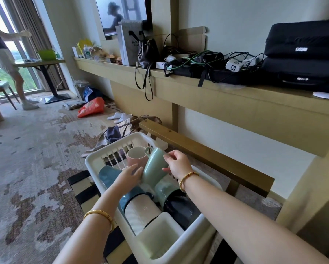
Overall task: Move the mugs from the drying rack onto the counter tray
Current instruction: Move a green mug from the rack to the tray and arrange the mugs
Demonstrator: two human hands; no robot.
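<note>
A white plastic drying rack [95, 159] stands low in front of me, holding several mugs. My right hand [178, 164] grips a pale green mug [155, 164], tilted, handle up at its far end. My left hand [129, 175] rests with spread fingers against that mug's left side. Behind them sits a pink mug [136, 154]. A blue mug [107, 175] lies at the left. A white mug [139, 210], a second pale green mug [162, 189] and a black mug [180, 206] lie nearer me. No tray is visible.
A long wooden shelf [226, 103] runs along the wall above, loaded with black cases [302, 39], cables, a paper bag [128, 44] and a dark pouch. A wooden rail [203, 149] lies just behind the rack. Clothes and an orange bag [91, 107] litter the carpet; a person stands by the window.
</note>
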